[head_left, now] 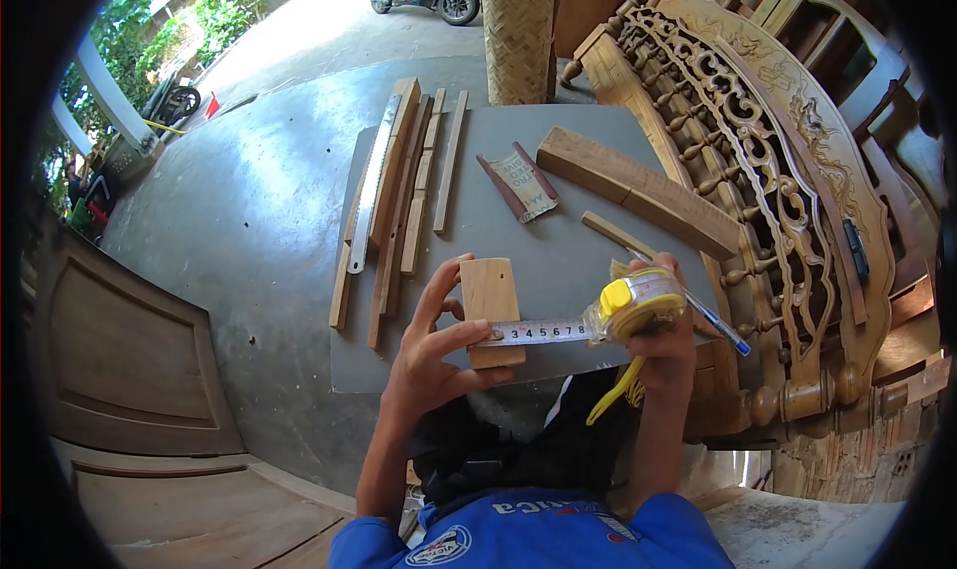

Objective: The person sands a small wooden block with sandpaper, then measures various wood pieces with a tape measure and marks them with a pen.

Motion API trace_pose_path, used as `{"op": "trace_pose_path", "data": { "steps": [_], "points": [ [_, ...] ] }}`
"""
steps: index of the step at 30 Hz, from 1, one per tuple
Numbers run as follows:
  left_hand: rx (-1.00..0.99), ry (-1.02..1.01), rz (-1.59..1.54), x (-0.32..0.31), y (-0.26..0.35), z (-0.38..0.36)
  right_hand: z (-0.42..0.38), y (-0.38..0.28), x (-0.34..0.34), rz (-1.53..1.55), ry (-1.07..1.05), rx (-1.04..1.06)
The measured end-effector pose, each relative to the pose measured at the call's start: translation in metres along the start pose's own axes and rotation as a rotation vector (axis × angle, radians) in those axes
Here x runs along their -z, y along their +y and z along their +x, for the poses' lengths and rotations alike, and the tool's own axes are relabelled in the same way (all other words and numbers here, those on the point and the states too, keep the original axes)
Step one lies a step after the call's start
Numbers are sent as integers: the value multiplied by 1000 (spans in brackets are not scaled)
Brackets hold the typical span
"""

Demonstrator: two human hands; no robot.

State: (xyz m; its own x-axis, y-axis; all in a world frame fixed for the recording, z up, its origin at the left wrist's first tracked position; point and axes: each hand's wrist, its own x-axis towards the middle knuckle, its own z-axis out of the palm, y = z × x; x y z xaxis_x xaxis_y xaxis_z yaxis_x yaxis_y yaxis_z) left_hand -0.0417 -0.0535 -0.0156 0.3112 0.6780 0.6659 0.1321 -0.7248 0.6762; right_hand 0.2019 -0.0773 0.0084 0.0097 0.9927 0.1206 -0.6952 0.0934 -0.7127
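My left hand (436,355) grips a short wooden block (489,295) from its left side, the thumb pressing the end of the tape blade (543,332) onto the block's face. The blade runs level to the right, with numbers up to about 8 showing. In my right hand (666,330) is the yellow tape measure (638,305), its case wrapped in clear plastic and a yellow strap (616,391) hanging below. Just past that hand a blue-capped pen (733,336) sticks out to the right.
On the grey board (478,185) lie several wooden strips (389,230), a metal ruler (376,180), a curled piece of sandpaper (523,182) and a thick wooden beam (638,188). Carved wooden furniture (738,130) stands at right. Panelled wood (130,345) lies at left. A woven-clad post (518,40) rises behind.
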Motion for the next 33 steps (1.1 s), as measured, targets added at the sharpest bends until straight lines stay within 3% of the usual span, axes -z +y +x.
{"op": "trace_pose_path", "data": {
  "steps": [3,7,10,13,14,18,21,22,25,29,33],
  "points": [
    [-19,23,-13,2,-1,-1,1,1,-5,-67,-63,48],
    [-34,35,-13,1,-2,-3,-1,-5,-10,-421,-138,77],
    [-68,-55,162,1,4,2,-2,-8,-11,-700,-211,128],
    [62,103,30,-6,-2,-8,-9,-3,-10,-770,-172,109],
    [111,160,4,-5,-1,-11,-9,0,-5,-787,-160,237],
    [268,28,197,7,17,-10,-20,-4,0,-536,139,198],
    [497,-42,147,-3,18,-12,-17,-1,10,-998,198,274],
    [428,-46,206,-4,23,-7,-17,2,13,-1203,141,321],
    [370,-65,319,-5,29,0,-14,9,-2,-1109,-3,48],
    [265,-76,365,0,24,-13,-12,22,-11,-1364,11,334],
    [444,134,-406,-2,18,-19,-15,34,2,-1464,24,430]
  ]
}}
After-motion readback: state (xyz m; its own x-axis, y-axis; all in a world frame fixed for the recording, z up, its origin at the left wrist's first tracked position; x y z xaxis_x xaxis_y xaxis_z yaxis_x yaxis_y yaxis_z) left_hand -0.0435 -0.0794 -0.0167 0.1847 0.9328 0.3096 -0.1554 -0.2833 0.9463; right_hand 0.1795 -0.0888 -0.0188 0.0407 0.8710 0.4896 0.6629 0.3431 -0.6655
